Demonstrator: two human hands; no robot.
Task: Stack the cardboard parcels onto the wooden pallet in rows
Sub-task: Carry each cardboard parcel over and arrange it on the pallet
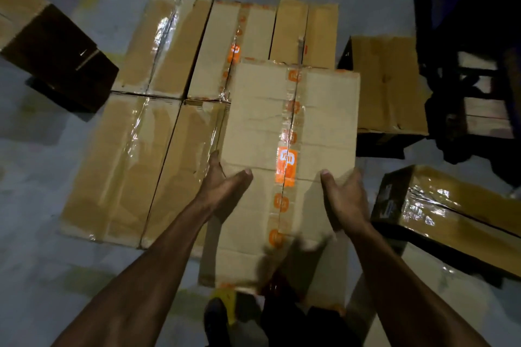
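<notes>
Both hands, left hand (225, 186) and right hand (345, 197), are gripping a tan box (284, 155) with orange tape, hovering over five laid boxes (158, 110). These are hiding any pallet; the box's near end is blurring.

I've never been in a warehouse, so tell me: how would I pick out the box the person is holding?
Find the block of taped boxes laid flat in rows in the middle of the floor. At its near right corner, the held box sits between the left hand and right hand. Unlike its clear-taped neighbours, it has orange logo tape down its centre seam.
</notes>
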